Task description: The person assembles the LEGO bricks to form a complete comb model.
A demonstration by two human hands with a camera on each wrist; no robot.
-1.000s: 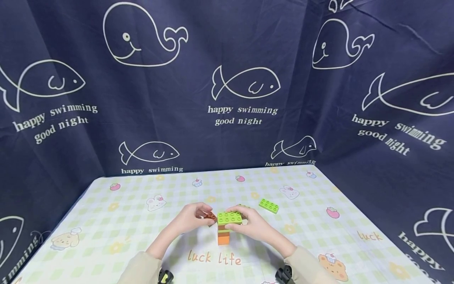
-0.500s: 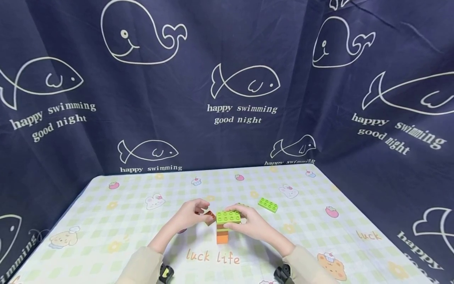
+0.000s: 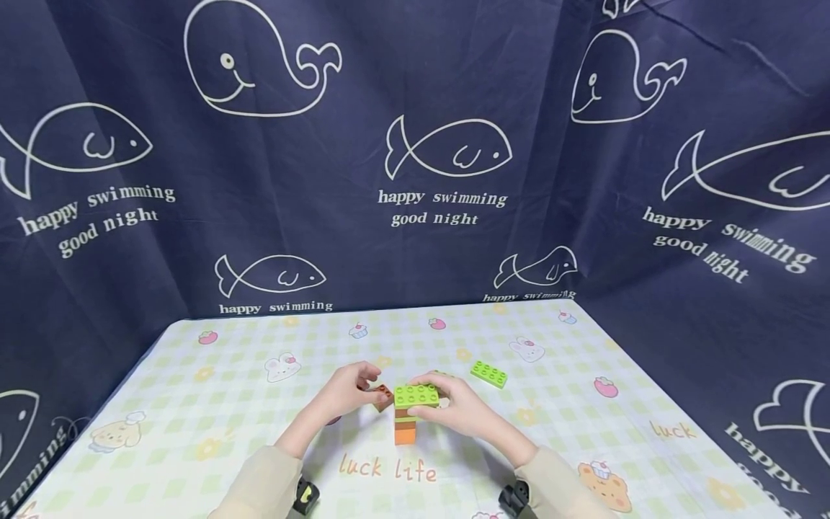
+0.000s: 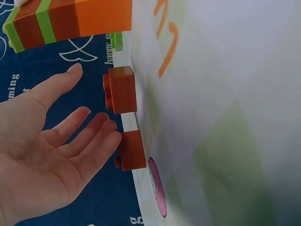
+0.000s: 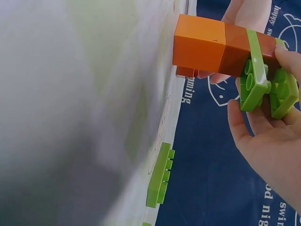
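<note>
My right hand [image 3: 463, 407] grips a stack of toy building bricks [image 3: 405, 436] by its upper part, thumb in front and fingers behind. The upright stack has an orange brick [image 5: 200, 42] at the bottom, then brown bricks alternating with green plates that jut out toward the right hand. To its left, my left hand [image 4: 51, 146] is spread with nothing between thumb and fingers. Two small brown bricks stand on the table there: one brown brick [image 4: 124, 90] past the thumb tip, the other brown brick [image 4: 133, 150] right at the fingertips.
A bright green eight-stud plate [image 3: 489, 373] lies on the patterned tablecloth [image 3: 259, 418] behind and right of the stack. Another green piece [image 3: 444, 374] is mostly hidden behind the right hand. A dark blue curtain [image 3: 357, 231] hangs behind the table.
Over the last second, my left hand has shifted slightly away from the stack, baring more of the near brown brick. My right hand keeps its grip, and the stack stands in place.
</note>
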